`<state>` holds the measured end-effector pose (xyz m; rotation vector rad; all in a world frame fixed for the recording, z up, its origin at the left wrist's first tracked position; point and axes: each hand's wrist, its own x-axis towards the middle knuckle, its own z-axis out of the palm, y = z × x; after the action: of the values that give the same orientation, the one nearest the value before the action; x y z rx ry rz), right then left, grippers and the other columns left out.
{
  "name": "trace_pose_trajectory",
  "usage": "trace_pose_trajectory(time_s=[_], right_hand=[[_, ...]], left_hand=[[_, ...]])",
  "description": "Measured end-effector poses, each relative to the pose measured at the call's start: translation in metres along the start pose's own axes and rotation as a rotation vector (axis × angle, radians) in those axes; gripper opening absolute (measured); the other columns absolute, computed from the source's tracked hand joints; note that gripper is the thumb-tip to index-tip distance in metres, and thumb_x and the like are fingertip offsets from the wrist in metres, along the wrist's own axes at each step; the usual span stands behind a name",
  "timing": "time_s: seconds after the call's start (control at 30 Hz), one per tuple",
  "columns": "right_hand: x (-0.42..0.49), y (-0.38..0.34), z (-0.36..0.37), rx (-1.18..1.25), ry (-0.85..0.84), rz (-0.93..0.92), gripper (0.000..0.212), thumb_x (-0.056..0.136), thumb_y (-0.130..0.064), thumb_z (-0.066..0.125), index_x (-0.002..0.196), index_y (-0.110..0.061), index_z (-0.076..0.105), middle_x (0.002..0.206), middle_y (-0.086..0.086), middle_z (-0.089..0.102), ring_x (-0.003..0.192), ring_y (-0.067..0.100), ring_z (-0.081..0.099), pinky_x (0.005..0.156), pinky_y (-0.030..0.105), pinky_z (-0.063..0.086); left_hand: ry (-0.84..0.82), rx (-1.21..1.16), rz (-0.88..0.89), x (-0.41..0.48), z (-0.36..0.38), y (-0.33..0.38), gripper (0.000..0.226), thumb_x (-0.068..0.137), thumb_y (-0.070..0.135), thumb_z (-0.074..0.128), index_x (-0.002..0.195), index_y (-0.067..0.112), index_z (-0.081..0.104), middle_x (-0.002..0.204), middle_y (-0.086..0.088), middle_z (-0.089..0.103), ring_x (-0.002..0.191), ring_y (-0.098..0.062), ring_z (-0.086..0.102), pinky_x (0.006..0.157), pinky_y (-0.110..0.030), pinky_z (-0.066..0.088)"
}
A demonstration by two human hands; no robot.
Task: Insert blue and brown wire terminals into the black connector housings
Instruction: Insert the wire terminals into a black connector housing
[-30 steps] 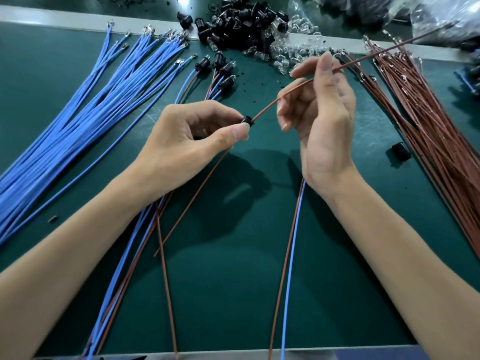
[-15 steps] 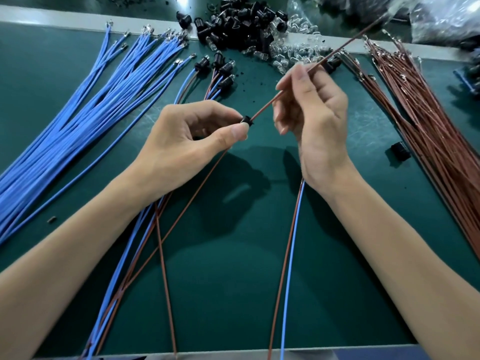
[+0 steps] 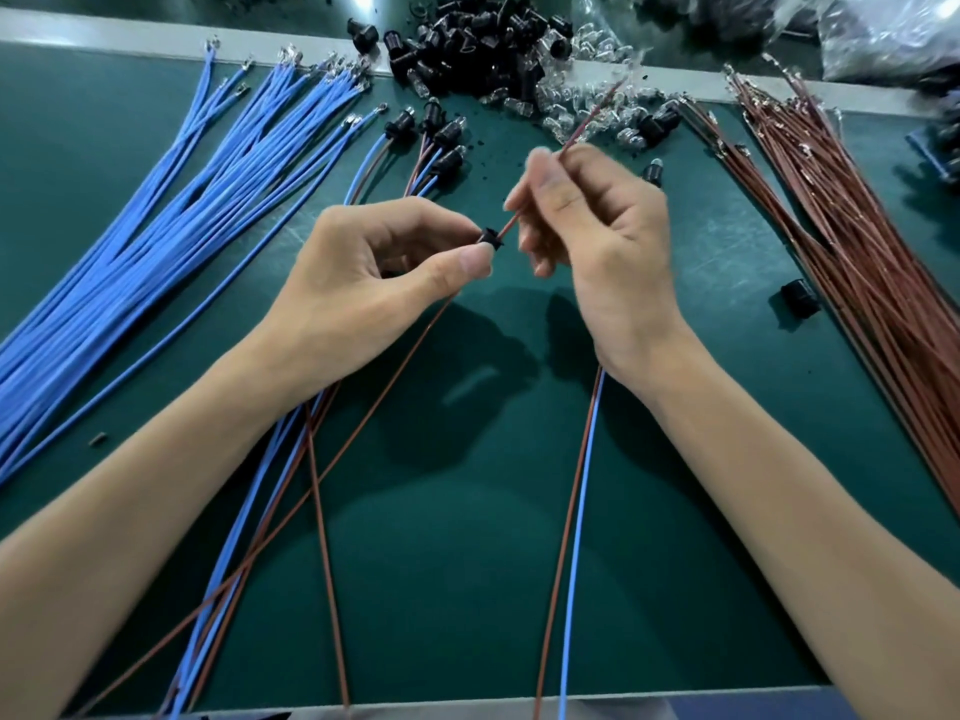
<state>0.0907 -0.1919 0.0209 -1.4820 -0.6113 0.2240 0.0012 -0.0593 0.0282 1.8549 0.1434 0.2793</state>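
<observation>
My left hand (image 3: 374,283) pinches a small black connector housing (image 3: 490,237) between thumb and forefinger above the green mat. A brown wire (image 3: 511,226) runs through the housing. My right hand (image 3: 597,241) pinches that wire just right of the housing; its free end (image 3: 602,109) sticks up toward the back. The wire's other part (image 3: 395,366) trails down to the left under my left hand. Loose blue wires (image 3: 171,210) fan across the left, loose brown wires (image 3: 872,262) along the right.
A heap of black housings (image 3: 467,44) and clear bulbs (image 3: 587,96) lies at the back centre. Several finished blue-brown assemblies (image 3: 431,142) lie behind my hands. One black housing (image 3: 800,298) sits at the right. A blue-brown wire pair (image 3: 576,511) runs to the front edge.
My right hand has slid down along the brown wire toward the housing, and the wire's free end has drawn in from the far right. The left hand has stayed put.
</observation>
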Motion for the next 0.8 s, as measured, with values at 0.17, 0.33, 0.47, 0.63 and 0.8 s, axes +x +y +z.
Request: trace_pose_trajectory(time_s=[0.17,0.33,0.47,0.63,0.8], right_hand=[[-0.004,0.001,0.005,-0.114,-0.058,-0.01,0.021,0.095,-0.018,0.053,0.077,-0.013,0.062,0.059,-0.008,0.058,0.054,0.005,0.055,0.051,0.018,0.044],[-0.003,0.004,0.002,-0.329,-0.021,0.049,0.02,0.095,-0.023,0.054,0.084,-0.011,0.065,0.062,-0.002,0.061,0.055,0.01,0.055,0.059,0.034,0.05],[-0.004,0.011,0.004,-0.639,-0.131,-0.043,0.018,0.093,-0.021,0.059,0.093,-0.007,0.07,0.081,0.005,0.066,0.075,0.021,0.06,0.074,0.042,0.048],[-0.008,0.015,0.009,-0.799,-0.237,-0.103,0.023,0.092,-0.029,0.058,0.105,-0.014,0.071,0.095,0.004,0.059,0.081,0.024,0.057,0.076,0.043,0.049],[-0.009,0.014,0.01,-0.788,-0.276,-0.085,0.024,0.093,-0.03,0.058,0.109,-0.017,0.071,0.095,0.002,0.055,0.077,0.018,0.053,0.075,0.04,0.048]], left_hand=[[0.007,0.009,0.024,0.001,-0.002,-0.001,0.017,0.081,0.027,0.065,0.093,0.015,0.068,0.089,-0.018,0.07,0.08,-0.033,0.064,0.079,-0.044,0.05],[0.106,0.045,0.008,0.005,-0.006,-0.008,0.004,0.09,0.021,0.064,0.091,0.025,0.064,0.09,-0.003,0.069,0.078,-0.01,0.062,0.074,-0.027,0.05],[0.151,0.021,-0.031,0.008,-0.007,-0.009,0.006,0.091,0.019,0.063,0.096,0.017,0.065,0.086,0.012,0.065,0.079,0.006,0.061,0.08,-0.014,0.046],[0.176,0.036,0.02,0.009,-0.009,-0.012,0.006,0.091,0.017,0.062,0.094,0.022,0.063,0.102,0.01,0.065,0.104,0.002,0.059,0.098,-0.021,0.044],[0.158,-0.018,-0.009,0.01,-0.008,-0.017,0.007,0.087,0.024,0.064,0.094,0.026,0.067,0.099,0.009,0.068,0.101,-0.004,0.062,0.092,-0.022,0.046]])
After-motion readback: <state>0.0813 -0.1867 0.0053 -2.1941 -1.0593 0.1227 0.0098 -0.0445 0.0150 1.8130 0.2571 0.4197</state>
